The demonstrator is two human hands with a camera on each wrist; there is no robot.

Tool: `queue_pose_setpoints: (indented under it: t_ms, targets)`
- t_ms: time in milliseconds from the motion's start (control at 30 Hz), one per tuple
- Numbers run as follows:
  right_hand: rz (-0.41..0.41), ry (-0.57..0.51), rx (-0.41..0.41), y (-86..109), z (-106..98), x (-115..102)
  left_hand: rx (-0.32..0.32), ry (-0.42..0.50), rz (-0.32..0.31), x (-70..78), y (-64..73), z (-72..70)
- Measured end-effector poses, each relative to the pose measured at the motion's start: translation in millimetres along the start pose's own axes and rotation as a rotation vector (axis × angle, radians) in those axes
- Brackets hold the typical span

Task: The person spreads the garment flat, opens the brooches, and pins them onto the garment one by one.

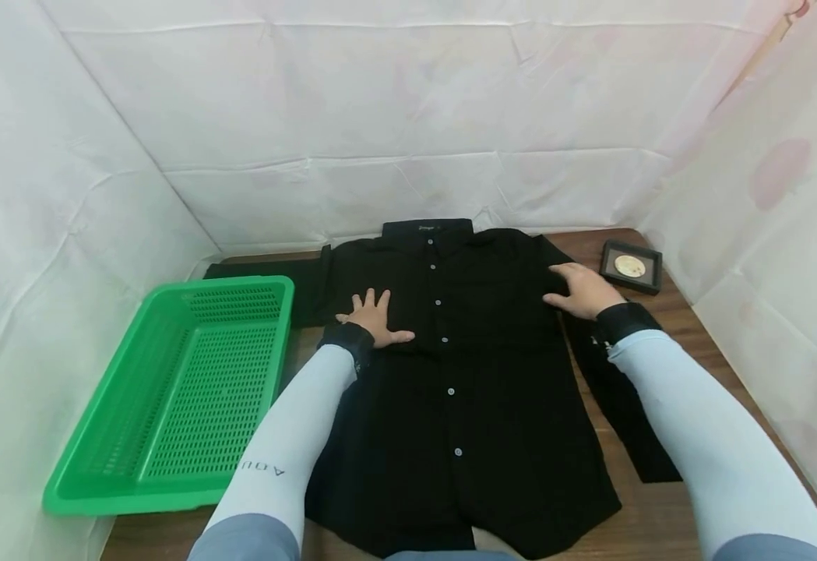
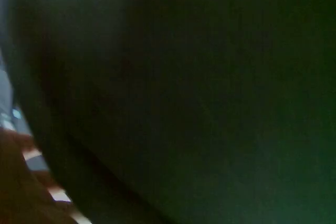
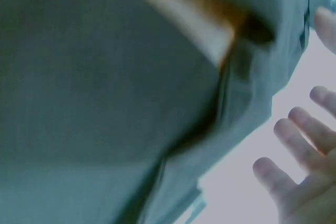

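A black button-up shirt (image 1: 499, 374) lies spread front side up on the wooden table, its collar at the far edge. My left hand (image 1: 371, 318) rests on its left chest with fingers spread. My right hand (image 1: 583, 290) is over the top of the sleeve on the right (image 1: 618, 413), which slants down toward the near side. In the right wrist view the fingers (image 3: 299, 142) are straight and apart beside the shirt cloth (image 3: 94, 93). Dark cloth (image 2: 184, 87) fills most of the left wrist view, the fingers (image 2: 31, 182) at its lower left corner.
A green plastic basket (image 1: 285, 327) stands at the left, over part of the other sleeve (image 1: 261, 269). At the far right corner sits a small dark framed box (image 1: 649, 282) with a gold disc (image 1: 630, 266). White sheeting (image 1: 408, 101) encloses the table (image 1: 653, 514).
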State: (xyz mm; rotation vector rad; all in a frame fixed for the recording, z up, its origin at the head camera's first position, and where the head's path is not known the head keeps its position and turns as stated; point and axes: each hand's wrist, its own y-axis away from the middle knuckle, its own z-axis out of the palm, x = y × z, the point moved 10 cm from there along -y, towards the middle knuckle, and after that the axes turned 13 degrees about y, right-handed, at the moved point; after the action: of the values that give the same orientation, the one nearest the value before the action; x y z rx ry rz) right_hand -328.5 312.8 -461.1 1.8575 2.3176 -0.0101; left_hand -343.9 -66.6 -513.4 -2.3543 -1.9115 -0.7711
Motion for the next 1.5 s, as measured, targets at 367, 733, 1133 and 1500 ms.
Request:
queue_pose_setpoints:
  t_ms: [367, 733, 1133, 1500]
  targets:
    - [0.151, 0.045, 0.111, 27.1, -53.1, 91.0, 0.005, -0.147, 0.41, 135.2, 54.0, 22.7]
    - [0.176, 0.09, 0.056, 18.9, -65.2, 98.1, -0.044, -0.224, 0.448, 143.8, 71.3, 56.3]
    - [0.259, 0.134, 0.032, 16.6, -45.2, 132.9, -0.119, -0.206, 0.413, 143.3, 78.1, 63.1]
    - [0.331, 0.144, 0.036, 15.1, -30.2, 146.1, -0.115, -0.228, 0.421, 143.5, 72.4, 66.7]
